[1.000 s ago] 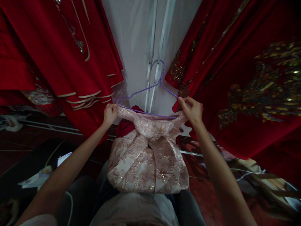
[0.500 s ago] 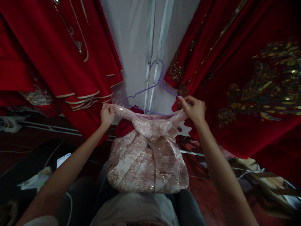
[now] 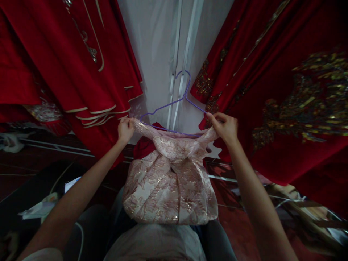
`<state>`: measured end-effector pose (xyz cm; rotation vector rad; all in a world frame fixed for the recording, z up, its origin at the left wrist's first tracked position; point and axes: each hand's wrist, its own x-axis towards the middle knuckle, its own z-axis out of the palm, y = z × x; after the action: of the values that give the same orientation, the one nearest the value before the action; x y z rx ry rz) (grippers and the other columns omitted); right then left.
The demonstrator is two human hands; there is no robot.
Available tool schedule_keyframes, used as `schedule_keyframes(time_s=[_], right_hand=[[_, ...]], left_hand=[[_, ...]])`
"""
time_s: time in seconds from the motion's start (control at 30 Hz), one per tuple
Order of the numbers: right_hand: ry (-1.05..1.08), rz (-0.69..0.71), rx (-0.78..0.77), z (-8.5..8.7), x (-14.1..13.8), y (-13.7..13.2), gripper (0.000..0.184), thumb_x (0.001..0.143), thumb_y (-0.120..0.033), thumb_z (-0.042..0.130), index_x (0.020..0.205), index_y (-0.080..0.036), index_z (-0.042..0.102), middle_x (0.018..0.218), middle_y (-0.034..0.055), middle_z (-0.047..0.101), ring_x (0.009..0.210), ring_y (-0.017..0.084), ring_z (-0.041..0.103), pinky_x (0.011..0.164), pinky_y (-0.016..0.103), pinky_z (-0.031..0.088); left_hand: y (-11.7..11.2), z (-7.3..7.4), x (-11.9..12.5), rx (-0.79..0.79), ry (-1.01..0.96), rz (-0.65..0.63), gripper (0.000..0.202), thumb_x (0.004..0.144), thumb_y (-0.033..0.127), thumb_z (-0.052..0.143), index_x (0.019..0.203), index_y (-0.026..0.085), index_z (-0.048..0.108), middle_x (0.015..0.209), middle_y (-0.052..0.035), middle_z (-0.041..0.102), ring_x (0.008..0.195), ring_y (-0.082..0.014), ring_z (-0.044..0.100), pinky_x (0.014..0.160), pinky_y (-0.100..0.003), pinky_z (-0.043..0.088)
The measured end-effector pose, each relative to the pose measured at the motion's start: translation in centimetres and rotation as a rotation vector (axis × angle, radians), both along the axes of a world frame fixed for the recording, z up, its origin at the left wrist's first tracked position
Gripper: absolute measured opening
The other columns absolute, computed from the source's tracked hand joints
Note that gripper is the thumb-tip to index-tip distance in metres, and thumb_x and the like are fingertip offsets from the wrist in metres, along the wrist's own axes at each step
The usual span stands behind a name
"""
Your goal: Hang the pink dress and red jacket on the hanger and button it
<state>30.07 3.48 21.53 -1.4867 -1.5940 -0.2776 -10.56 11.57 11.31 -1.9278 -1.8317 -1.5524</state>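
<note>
The left hand (image 3: 125, 129) pinches one top corner of the pink brocade garment (image 3: 170, 185), the right hand (image 3: 225, 127) the other — the cloth hangs toward 6 o'clock. The purple wire hanger (image 3: 174, 105) lies with its bar along 9–3, its hook pointing to 12 — between red embroidered robes (image 3: 285, 101).

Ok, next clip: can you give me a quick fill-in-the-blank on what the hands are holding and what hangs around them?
1. The left hand and right hand each grip a top corner of a ____ brocade garment.
2. The thin purple hanger along the garment's top edge has its hook pointing ____.
3. The robes hanging on both sides are ____ with gold trim.

Missing words: pink; up; red.
</note>
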Motion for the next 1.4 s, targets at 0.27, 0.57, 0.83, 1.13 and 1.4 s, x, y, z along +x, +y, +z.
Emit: schedule_keyframes(time_s=[0.27,0.57,0.83,1.13,1.4], right_hand=[[-0.009,0.05,-0.027,0.3,0.1,0.0,0.055,0.082,-0.067,0.047,0.073,-0.019,0.071,0.062,0.0028,0.066,0.057,0.014,0.057,0.054,0.024,0.032],[-0.114,-0.037,-0.101,0.0,-0.3,-0.6,0.057,0.086,-0.068,0.037,0.079,-0.019,0.066,0.062,0.002,0.063,0.058,0.015,0.055,0.055,0.024,0.029],[-0.182,-0.143,-0.069,-0.2,-2.5,-0.3,0.053,0.091,-0.063,0.033,0.091,-0.02,0.064,0.073,0.0065,0.068,0.066,0.019,0.061,0.056,0.026,0.026],[-0.155,-0.086,-0.1,-0.6,-2.5,0.1,0.049,0.091,-0.061,0.034,0.092,-0.023,0.065,0.077,0.0046,0.07,0.07,0.019,0.063,0.059,0.025,0.029],[-0.105,-0.046,-0.11,-0.6,-2.3,0.4,0.05,0.088,-0.064,0.038,0.091,-0.023,0.067,0.076,0.0043,0.07,0.069,0.019,0.062,0.059,0.025,0.031]], left_hand=[[0.5,2.0,0.6,0.072,0.066,-0.065,0.031,0.091,0.032,0.041,0.088,0.014,0.066,0.092,-0.0094,0.06,0.09,-0.0212,0.058,0.085,-0.032,0.045],[1.1,6.0,7.7,0.163,0.076,-0.331,0.031,0.093,0.034,0.04,0.087,0.016,0.064,0.093,-0.0075,0.059,0.091,-0.0187,0.057,0.085,-0.03,0.043],[4.6,-0.1,3.5,-0.228,-0.45,-0.433,0.039,0.092,0.045,0.032,0.102,0.016,0.057,0.085,-0.0054,0.064,0.075,-0.016,0.062,0.074,-0.031,0.05],[2.2,-6.8,3.0,-0.494,0.0,-0.63,0.056,0.07,0.045,0.064,0.115,0.013,0.054,0.097,-0.0096,0.064,0.083,-0.022,0.062,0.077,-0.036,0.05],[3.4,-6.1,1.9,-0.407,0.075,-0.543,0.023,0.066,0.041,0.064,0.067,0.019,0.058,0.082,-0.0054,0.061,0.097,-0.0234,0.055,0.086,-0.035,0.045]])
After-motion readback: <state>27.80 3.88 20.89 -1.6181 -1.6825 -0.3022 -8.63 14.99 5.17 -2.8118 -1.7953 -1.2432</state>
